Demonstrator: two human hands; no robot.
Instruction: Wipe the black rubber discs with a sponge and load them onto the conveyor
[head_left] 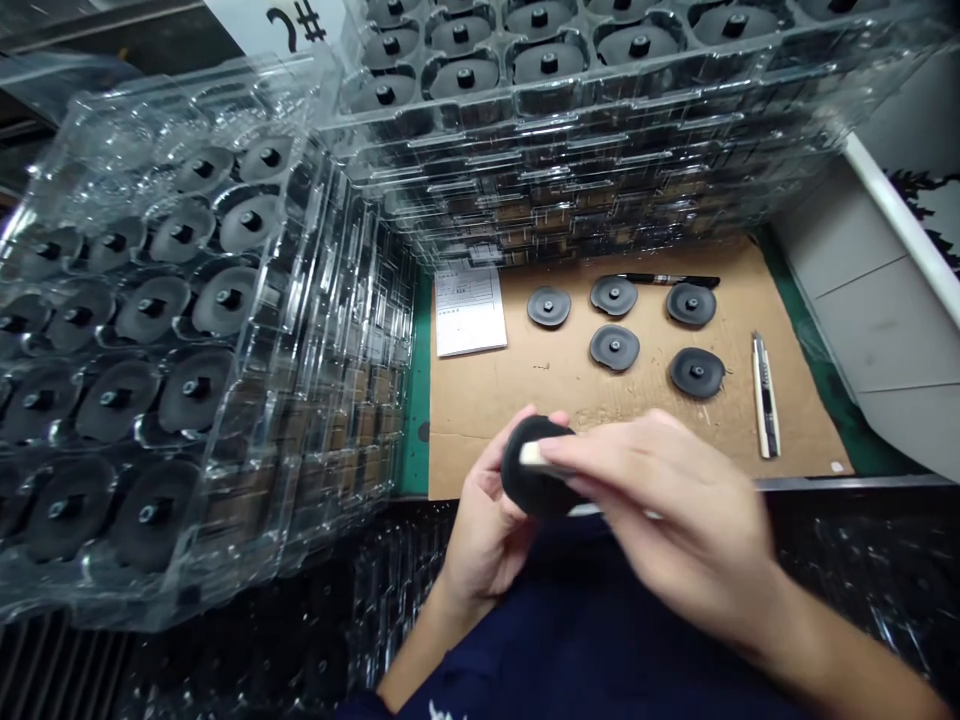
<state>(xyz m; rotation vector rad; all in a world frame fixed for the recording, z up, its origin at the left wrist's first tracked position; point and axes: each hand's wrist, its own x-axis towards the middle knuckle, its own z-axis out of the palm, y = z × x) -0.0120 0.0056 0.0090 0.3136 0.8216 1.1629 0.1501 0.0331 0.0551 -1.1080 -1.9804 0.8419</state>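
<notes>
My left hand (487, 520) is closed around the edge of a round black rubber-looking disc (529, 495), holding it tilted above the front edge of the cardboard. My right hand (675, 510), slightly blurred, pinches a small off-white block (532, 454) against the face of that disc. The fingers cover most of the block, so its full shape is hidden. Beyond the hands, several similar dark discs with a short central stub lie on the cardboard (495, 400), among them one disc (697, 372) nearest my right hand.
Stacked clear plastic trays (600, 130) full of discs wall off the back; another tray stack (292, 330) stands on the left. A printed paper pad (470, 312), a black pen (667, 280) and a white-handled cutter (765, 400) lie on the cardboard. A white-edged panel (900, 230) bounds the right.
</notes>
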